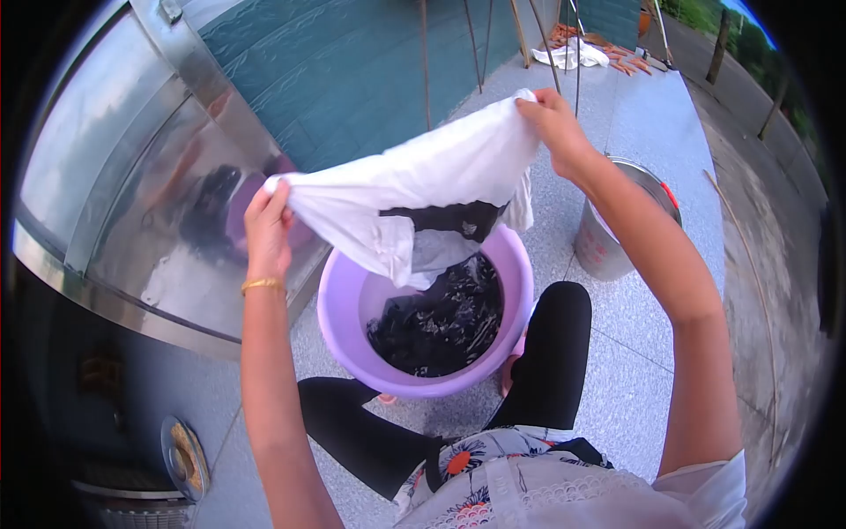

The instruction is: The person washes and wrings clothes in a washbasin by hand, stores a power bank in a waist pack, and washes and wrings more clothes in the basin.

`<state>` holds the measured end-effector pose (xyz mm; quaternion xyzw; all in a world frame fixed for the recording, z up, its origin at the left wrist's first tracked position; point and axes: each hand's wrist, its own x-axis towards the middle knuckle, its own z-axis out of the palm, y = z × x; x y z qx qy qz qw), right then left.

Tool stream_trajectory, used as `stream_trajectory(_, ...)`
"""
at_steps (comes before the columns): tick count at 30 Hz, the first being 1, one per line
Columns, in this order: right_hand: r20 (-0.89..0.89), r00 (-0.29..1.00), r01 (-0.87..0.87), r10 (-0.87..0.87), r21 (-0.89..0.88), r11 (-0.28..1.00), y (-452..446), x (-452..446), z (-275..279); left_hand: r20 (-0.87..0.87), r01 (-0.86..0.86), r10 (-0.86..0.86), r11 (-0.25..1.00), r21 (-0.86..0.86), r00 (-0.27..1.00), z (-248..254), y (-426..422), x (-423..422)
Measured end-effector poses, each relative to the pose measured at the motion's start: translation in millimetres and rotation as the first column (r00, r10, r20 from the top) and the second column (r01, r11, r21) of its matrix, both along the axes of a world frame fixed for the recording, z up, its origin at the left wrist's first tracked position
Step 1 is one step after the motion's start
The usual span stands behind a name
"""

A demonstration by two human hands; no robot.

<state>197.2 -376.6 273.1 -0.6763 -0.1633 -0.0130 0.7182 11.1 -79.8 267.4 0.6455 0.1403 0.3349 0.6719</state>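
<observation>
A white cloth garment (423,172) with a dark patch hangs stretched above a purple basin (339,304). My left hand (268,227) pinches its left corner, and my right hand (555,128) grips the upper right corner. The two hands are far apart, with the right one higher. Inside the basin lies dark wet cloth (436,326) in water. The lower edge of the garment hangs over the basin's opening and hides part of its back rim.
A metal bucket (604,242) with a red handle grip stands right of the basin. At the left is a shiny metal door (167,176). Thin poles (476,48) stand behind, near another white cloth (573,55). A round dish (185,458) is at lower left.
</observation>
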Motion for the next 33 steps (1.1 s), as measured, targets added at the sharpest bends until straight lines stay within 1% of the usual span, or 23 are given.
stream_trajectory(1,-0.005,1.000,-0.002,0.002,-0.001,1.000,4.9,-4.1,-1.2,-0.036,0.076,-0.075,0.996,0.047,0.997,4.8,-10.8,7.5)
stream_trajectory(3,-0.043,0.985,-0.170,0.165,-0.188,0.967,21.6,-17.0,-0.9,-0.141,0.192,-0.163,0.956,0.221,0.976,17.8,-46.9,24.2)
stream_trajectory(5,0.041,0.926,-0.320,0.375,-0.441,0.839,33.9,-31.2,-4.5,-0.131,0.337,-0.311,0.885,0.321,0.941,21.3,-81.4,43.9)
stream_trajectory(6,0.037,0.927,-0.320,0.374,-0.444,0.837,39.5,-38.0,-6.4,-0.120,0.374,-0.355,0.877,0.300,0.927,22.0,-98.2,52.7)
stream_trajectory(7,0.244,0.852,-0.297,0.464,-0.505,0.811,44.4,-44.1,-8.0,-0.107,0.412,-0.398,0.867,0.282,0.911,22.2,-112.2,60.6)
stream_trajectory(8,0.429,0.725,-0.257,0.539,-0.558,0.789,46.0,-46.4,-9.4,-0.083,0.437,-0.433,0.850,0.292,0.898,21.6,-121.1,66.9)
stream_trajectory(9,0.426,0.729,-0.253,0.536,-0.561,0.788,46.7,-40.1,-11.7,-0.082,0.443,-0.439,0.849,0.288,0.895,21.1,-122.7,67.9)
stream_trajectory(11,0.345,0.823,-0.186,0.451,-0.586,0.788,45.5,-15.1,-15.0,-0.091,0.426,-0.417,0.869,0.252,0.904,20.9,-125.2,71.2)
stream_trajectory(12,0.389,0.845,-0.121,0.366,-0.529,0.840,40.4,-7.5,-14.6,-0.142,0.412,-0.388,0.873,0.261,0.911,22.4,-122.4,66.6)
stream_trajectory(13,0.384,0.852,-0.108,0.357,-0.537,0.837,33.5,2.6,-12.5,-0.139,0.426,-0.403,0.869,0.252,0.904,23.1,-119.4,61.5)
stream_trajectory(15,0.254,0.944,-0.075,0.209,-0.452,0.889,14.7,19.2,-5.8,-0.203,0.279,-0.226,0.914,0.293,0.953,20.5,-111.4,49.3)
stream_trajectory(16,0.251,0.948,-0.060,0.194,-0.458,0.887,3.2,25.9,-0.8,-0.199,0.260,-0.212,0.930,0.260,0.957,15.1,-103.0,45.3)
stream_trajectory(18,0.212,0.970,-0.038,0.119,-0.351,0.936,-23.4,29.9,20.1,-0.198,0.228,-0.190,0.955,0.188,0.962,0.3,-83.3,37.3)
stream_trajectory(19,0.213,0.971,-0.025,0.107,-0.357,0.934,-37.4,30.1,31.5,-0.198,0.212,-0.181,0.966,0.148,0.963,-6.9,-73.8,33.3)
stream_trajectory(21,0.343,0.939,0.125,0.036,-0.433,0.893,-65.4,28.4,54.1,-0.207,0.211,-0.185,0.971,0.110,0.961,-21.8,-56.4,25.0)
stream_trajectory(24,0.364,0.931,0.172,0.013,-0.471,0.865,-110.2,39.5,72.9,-0.219,0.195,-0.183,0.980,0.034,0.958,-38.1,-39.1,13.6)
stream_trajectory(25,0.427,0.904,0.208,0.017,-0.475,0.855,-127.7,51.6,74.0,-0.223,0.181,-0.178,0.983,-0.004,0.958,-42.9,-34.6,10.3)
stream_trajectory(27,0.463,0.877,0.349,-0.127,-0.433,0.831,-152.0,66.0,77.0,-0.225,0.176,-0.176,0.984,-0.020,0.958,-52.4,-27.2,6.4)
stream_trajectory(28,0.464,0.876,0.351,-0.128,-0.434,0.830,-162.7,74.0,75.6,-0.247,0.172,-0.173,0.985,-0.026,0.953,-55.8,-24.6,5.0)
stream_trajectory(30,0.619,0.703,0.671,-0.351,-0.414,0.614,-182.4,87.6,66.1,-0.269,0.168,-0.170,0.985,-0.029,0.948,-64.1,-19.6,3.3)
stream_trajectory(31,0.618,0.703,0.672,-0.352,-0.414,0.615,-192.3,92.2,59.9,-0.307,0.178,-0.177,0.984,-0.024,0.935,-69.6,-16.9,3.1)
stream_trajectory(32,0.601,0.739,0.666,-0.306,-0.580,0.469,-201.2,96.3,53.3,-0.344,0.188,-0.182,0.982,-0.018,0.921,-74.6,-15.2,4.1)
stream_trajectory(33,0.571,0.777,0.629,-0.265,-0.717,0.298,-213.0,102.0,43.0,-0.345,0.186,-0.181,0.982,-0.018,0.921,-78.7,-15.7,5.7)
